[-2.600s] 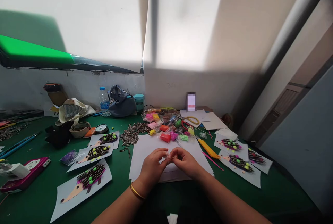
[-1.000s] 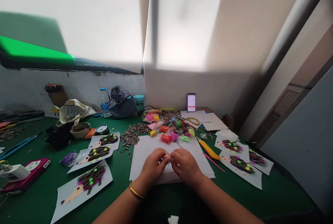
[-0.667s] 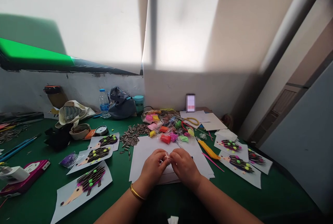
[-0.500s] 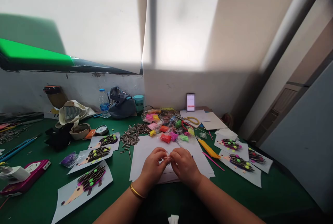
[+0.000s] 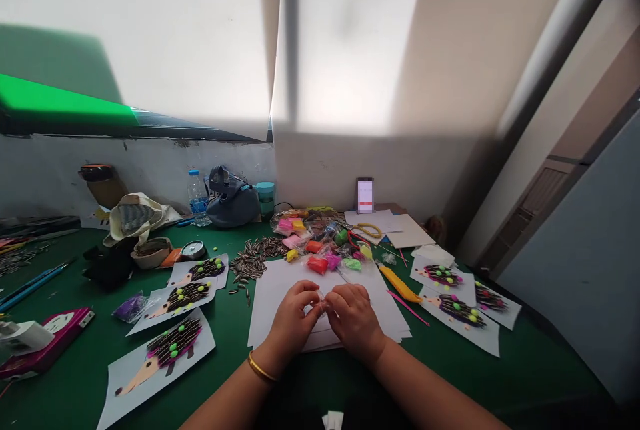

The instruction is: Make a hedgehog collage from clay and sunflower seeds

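My left hand (image 5: pixel 295 317) and my right hand (image 5: pixel 354 318) meet fingertip to fingertip above a stack of white paper (image 5: pixel 270 297). Both are pinched on something small and clear-looking that I cannot make out. A gold bangle (image 5: pixel 261 366) circles my left wrist. Just beyond my fingers lie small bags of coloured clay, among them a red one (image 5: pixel 317 265) and a green one (image 5: pixel 352 263). Left of the paper is a pile of striped seeds (image 5: pixel 255 257). To its right rest a yellow cutter (image 5: pixel 400 285) and a pink stick (image 5: pixel 409 309).
Hedgehog pictures with seed spines lie at the left (image 5: pixel 165 363) and right (image 5: pixel 463 317) on the green table (image 5: pixel 240 403). Behind stand a phone (image 5: pixel 365 195), a water bottle (image 5: pixel 198 200) and a grey-blue bag (image 5: pixel 233 203). Yellow-handled scissors (image 5: pixel 369 230) lie behind the clay.
The whole view has shifted slightly. My hands stay together over the paper, with only small movements of the fingers.
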Tool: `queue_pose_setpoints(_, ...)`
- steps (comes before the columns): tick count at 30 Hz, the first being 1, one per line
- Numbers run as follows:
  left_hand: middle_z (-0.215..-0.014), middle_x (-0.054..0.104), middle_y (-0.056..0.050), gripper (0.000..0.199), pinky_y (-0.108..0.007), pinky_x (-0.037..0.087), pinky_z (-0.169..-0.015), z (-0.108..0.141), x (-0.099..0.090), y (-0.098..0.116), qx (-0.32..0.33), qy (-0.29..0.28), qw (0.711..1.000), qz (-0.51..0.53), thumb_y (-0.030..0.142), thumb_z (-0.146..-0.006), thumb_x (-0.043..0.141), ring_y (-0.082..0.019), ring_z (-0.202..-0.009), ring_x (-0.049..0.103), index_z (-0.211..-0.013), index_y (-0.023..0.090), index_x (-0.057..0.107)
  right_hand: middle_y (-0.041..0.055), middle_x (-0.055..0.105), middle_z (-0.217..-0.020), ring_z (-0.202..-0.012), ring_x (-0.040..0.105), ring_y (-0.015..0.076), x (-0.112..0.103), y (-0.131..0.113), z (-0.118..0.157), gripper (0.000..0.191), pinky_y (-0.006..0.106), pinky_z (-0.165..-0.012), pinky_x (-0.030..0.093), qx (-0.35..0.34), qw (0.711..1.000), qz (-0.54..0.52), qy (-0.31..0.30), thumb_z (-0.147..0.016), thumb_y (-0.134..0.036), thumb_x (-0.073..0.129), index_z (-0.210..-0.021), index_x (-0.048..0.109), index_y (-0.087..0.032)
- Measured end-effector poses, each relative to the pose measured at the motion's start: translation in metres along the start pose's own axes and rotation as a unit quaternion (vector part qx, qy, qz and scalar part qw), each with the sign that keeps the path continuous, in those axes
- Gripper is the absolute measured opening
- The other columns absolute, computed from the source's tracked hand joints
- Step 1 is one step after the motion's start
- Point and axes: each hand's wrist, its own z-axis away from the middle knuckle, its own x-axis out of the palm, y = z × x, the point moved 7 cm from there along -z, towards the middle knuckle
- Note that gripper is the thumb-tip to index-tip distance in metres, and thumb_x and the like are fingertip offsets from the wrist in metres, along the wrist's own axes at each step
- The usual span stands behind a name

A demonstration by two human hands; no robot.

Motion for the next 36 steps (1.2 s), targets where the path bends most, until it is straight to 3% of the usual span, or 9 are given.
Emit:
queue_pose_setpoints(5, -0.110, 0.063, -0.008, 0.007, -0.038, 0.054, -0.090, 0.000, -0.001, 0.000, 0.016, 0.023, 0.999, 0.018, 0.024, -0.085, 0.064, -0.021, -0.103, 0.062, -0.080, 0.020, 0.065, 0.0055, 0.064, -0.096, -0.092, 0.056, 0.0203, -0.003, 0.002, 0.001, 0.012, 0.037, -0.089, 0.034, 0.007, 1.000, 0.002, 0.007, -0.090, -0.018, 0.053, -0.099, 0.060, -0.021)
queue_pose_setpoints(9, -0.106, 0.065, -0.008, 0.011, -0.040, 0.053, -0.089, 0.002, -0.005, 0.003, 0.044, 0.039, 0.998, -0.018, 0.028, -0.088, 0.062, -0.022, -0.100, 0.062, -0.090, 0.021, 0.070, 0.0051, 0.064, -0.094, -0.091, 0.056, 0.0197, -0.005, 0.002, 0.000, 0.010, 0.036, -0.089, 0.034, 0.013, 1.000, -0.003, 0.003, -0.092, -0.019, 0.052, -0.098, 0.060, -0.021)
queue_pose_setpoints(14, -0.101, 0.065, -0.007, 0.011, -0.039, 0.053, -0.085, 0.001, -0.007, 0.004, 0.053, 0.047, 0.997, -0.041, 0.031, -0.084, 0.068, -0.022, -0.095, 0.062, -0.087, 0.022, 0.073, 0.0042, 0.062, -0.090, -0.087, 0.055, 0.0191, -0.007, 0.003, 0.000, 0.011, 0.036, -0.085, 0.033, 0.020, 1.000, -0.006, -0.002, -0.094, -0.027, 0.053, -0.097, 0.062, -0.021)
queue_pose_setpoints(17, -0.090, 0.061, -0.006, 0.012, -0.035, 0.053, -0.076, 0.001, -0.007, 0.002, 0.037, 0.054, 0.997, -0.051, 0.034, -0.079, 0.073, -0.020, -0.085, 0.060, -0.082, 0.021, 0.073, 0.0028, 0.060, -0.085, -0.083, 0.053, 0.0179, -0.007, 0.003, 0.000, 0.013, 0.035, -0.082, 0.032, 0.019, 1.000, -0.007, -0.005, -0.095, -0.028, 0.052, -0.094, 0.064, -0.022)
queue_pose_setpoints(21, -0.076, 0.059, -0.003, 0.013, -0.031, 0.048, -0.068, 0.002, -0.004, 0.005, 0.037, 0.029, 0.996, -0.071, 0.032, -0.086, 0.066, -0.018, -0.077, 0.057, -0.082, 0.021, 0.071, 0.0019, 0.058, -0.080, -0.080, 0.051, 0.0166, -0.008, 0.003, -0.001, 0.016, 0.035, -0.081, 0.032, 0.019, 1.000, -0.015, -0.007, -0.094, -0.025, 0.051, -0.087, 0.063, -0.022)
queue_pose_setpoints(28, -0.081, 0.063, -0.002, 0.006, -0.031, 0.049, -0.073, 0.003, -0.003, 0.010, 0.031, 0.015, 0.999, -0.038, 0.022, -0.088, 0.057, -0.018, -0.079, 0.058, -0.088, 0.020, 0.063, 0.0047, 0.061, -0.093, -0.090, 0.053, 0.0199, -0.010, 0.006, 0.001, 0.012, 0.037, -0.086, 0.033, 0.041, 0.999, -0.029, -0.005, -0.090, -0.022, 0.053, -0.095, 0.064, -0.021)
queue_pose_setpoints(33, -0.088, 0.063, -0.002, 0.017, -0.031, 0.050, -0.078, 0.002, -0.005, 0.011, 0.031, 0.019, 0.999, 0.008, 0.011, -0.082, 0.055, -0.017, -0.084, 0.059, -0.094, 0.021, 0.062, 0.0044, 0.063, -0.094, -0.090, 0.054, 0.0204, -0.004, 0.011, 0.003, 0.011, 0.037, -0.086, 0.034, 0.051, 0.998, -0.031, -0.013, -0.089, -0.024, 0.055, -0.097, 0.063, -0.022)
queue_pose_setpoints(36, -0.087, 0.062, -0.002, 0.014, -0.031, 0.050, -0.078, 0.001, -0.005, 0.014, 0.036, 0.014, 0.999, 0.024, 0.013, -0.082, 0.059, -0.017, -0.086, 0.059, -0.092, 0.021, 0.063, 0.0042, 0.063, -0.094, -0.091, 0.054, 0.0206, -0.001, 0.014, 0.004, 0.011, 0.037, -0.087, 0.033, 0.052, 0.998, -0.031, -0.009, -0.088, -0.024, 0.057, -0.097, 0.062, -0.022)
